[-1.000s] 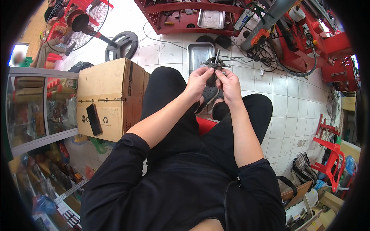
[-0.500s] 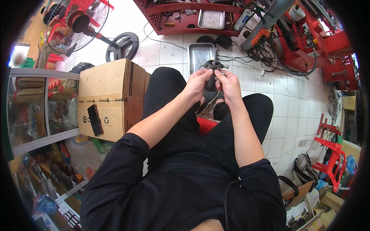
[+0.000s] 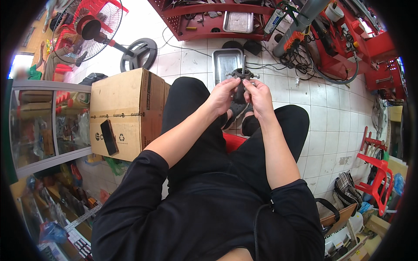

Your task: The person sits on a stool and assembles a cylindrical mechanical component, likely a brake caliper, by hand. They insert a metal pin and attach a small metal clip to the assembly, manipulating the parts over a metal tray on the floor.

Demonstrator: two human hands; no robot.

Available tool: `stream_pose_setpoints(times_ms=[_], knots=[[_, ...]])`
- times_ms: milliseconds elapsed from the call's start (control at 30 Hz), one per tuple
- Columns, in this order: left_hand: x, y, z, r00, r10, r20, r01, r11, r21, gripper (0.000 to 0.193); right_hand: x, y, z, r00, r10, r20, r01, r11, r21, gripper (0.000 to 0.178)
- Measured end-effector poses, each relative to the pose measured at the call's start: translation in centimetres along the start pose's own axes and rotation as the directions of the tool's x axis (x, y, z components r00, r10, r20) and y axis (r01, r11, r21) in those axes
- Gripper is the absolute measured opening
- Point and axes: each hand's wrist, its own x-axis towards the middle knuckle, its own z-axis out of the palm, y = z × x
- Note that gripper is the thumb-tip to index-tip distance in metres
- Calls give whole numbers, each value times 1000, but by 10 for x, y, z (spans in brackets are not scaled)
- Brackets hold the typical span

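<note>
My left hand (image 3: 221, 95) and my right hand (image 3: 260, 96) meet in front of my knees, thumbs and forefingers pinched close together. Whatever is between the fingertips is too small to make out. Just beyond and below them is a dark, round metal fixture (image 3: 237, 72) with bolts sticking out at its sides and a dark body running down between the hands. Whether the fingers touch it cannot be told. Behind the fixture, a shallow metal tray (image 3: 216, 65) lies on the tiled floor, partly covered by it.
A cardboard box (image 3: 124, 98) with a black phone (image 3: 109, 137) on top stands at my left, by a glass cabinet (image 3: 54, 126). Farther off are a standing fan (image 3: 90, 28), a red tool cart (image 3: 196, 33) and a grey post (image 3: 291, 38) with tangled cables. A red plastic chair (image 3: 379, 176) is at right.
Both hands keep nearly the same pinched pose at the same spot. The view has shifted very slightly; nothing else has visibly moved.
</note>
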Motion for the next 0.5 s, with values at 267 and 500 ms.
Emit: stream_pose_setpoints(times_ms=[267,500], knots=[[-6,0,15,998,26,-52,-29,998,-59,18,-1,0,5,999,-19,-29,21,997,69,14],[-5,1,9,1000,-17,-6,17,999,-36,26,-2,-2,2,1000,-5,-17,6,996,88,13]])
